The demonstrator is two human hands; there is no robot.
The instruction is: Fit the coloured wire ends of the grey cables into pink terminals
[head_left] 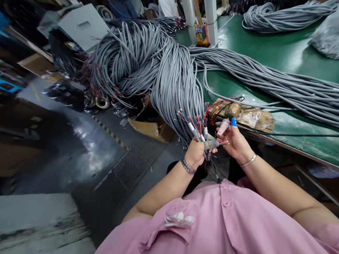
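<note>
My left hand [195, 153] is closed around a small bunch of grey cable ends [202, 132], held upright, with coloured inner wires fanning out at the top. My right hand [232, 138] sits just to the right of the bunch, with finger covers on its fingertips, one blue. Its fingers pinch at the bunch near the left hand's thumb. Both hands are in front of my pink shirt, at the edge of the green table [295, 56].
A big heap of grey cables [158, 63] drapes off the table's left end and stretches across it to the right. A second coil [281, 17] and a plastic bag [336, 29] lie at the back. A cardboard box [152, 125] sits on the floor. A person in white sits far behind.
</note>
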